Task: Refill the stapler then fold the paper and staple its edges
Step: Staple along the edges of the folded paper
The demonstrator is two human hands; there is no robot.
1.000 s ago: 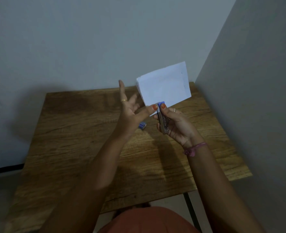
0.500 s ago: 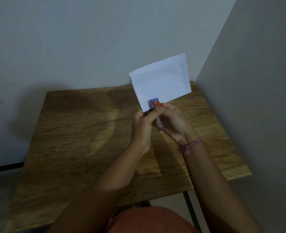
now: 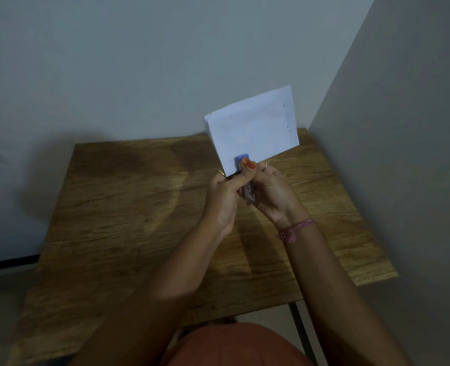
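Note:
A folded white paper (image 3: 254, 129) stands upright above the table, with two staples near its right edge. A small stapler (image 3: 247, 180) with a blue tip and silver body clamps the paper's lower edge. My right hand (image 3: 270, 191) grips the stapler body from the right. My left hand (image 3: 225, 196) curls against the stapler from the left, its thumb pressing on the blue tip beside my right thumb.
The wooden table (image 3: 139, 207) stands in a corner, with a grey wall behind and another wall (image 3: 403, 154) close on the right. A metal table leg (image 3: 299, 328) shows below the front edge. My lap in orange cloth (image 3: 234, 344) is at the bottom.
My left hand, open and spread a second ago, has closed in onto the stapler. The paper and stapler shifted slightly left, and a small blue object seen on the table earlier is now hidden.

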